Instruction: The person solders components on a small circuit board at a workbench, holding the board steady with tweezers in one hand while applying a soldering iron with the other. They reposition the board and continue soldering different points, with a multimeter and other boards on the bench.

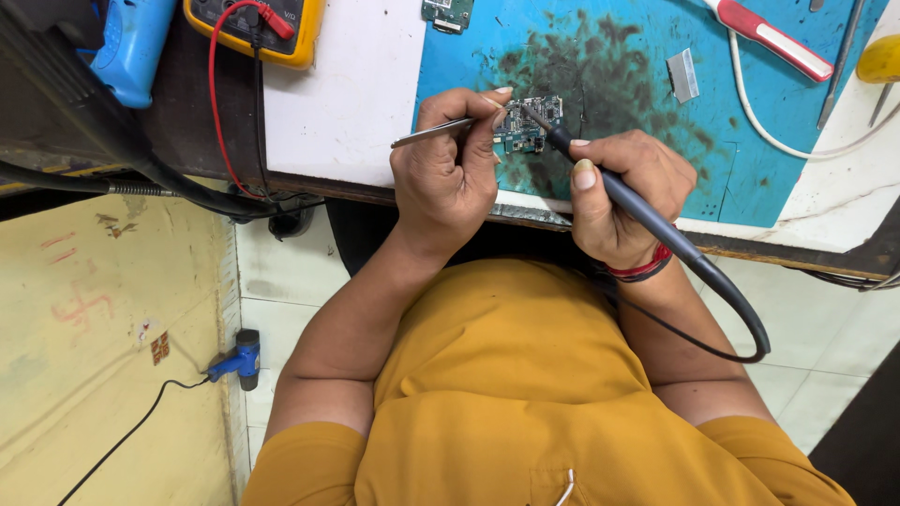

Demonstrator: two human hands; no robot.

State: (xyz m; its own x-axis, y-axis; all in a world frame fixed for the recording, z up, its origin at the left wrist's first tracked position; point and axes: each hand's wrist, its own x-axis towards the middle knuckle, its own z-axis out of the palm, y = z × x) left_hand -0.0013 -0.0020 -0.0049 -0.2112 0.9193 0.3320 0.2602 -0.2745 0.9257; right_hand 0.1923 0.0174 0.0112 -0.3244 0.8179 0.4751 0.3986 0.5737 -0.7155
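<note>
One pair of tweezers, one small circuit board and one soldering iron are in use. The left hand pinches the tweezers, which lie nearly level, tips toward the board between both hands. The right hand grips the iron, slanting up-left, tip on the board. Left of the hands sits a yellow multimeter; right, a red-handled tool. A blue mat lies beneath.
</note>
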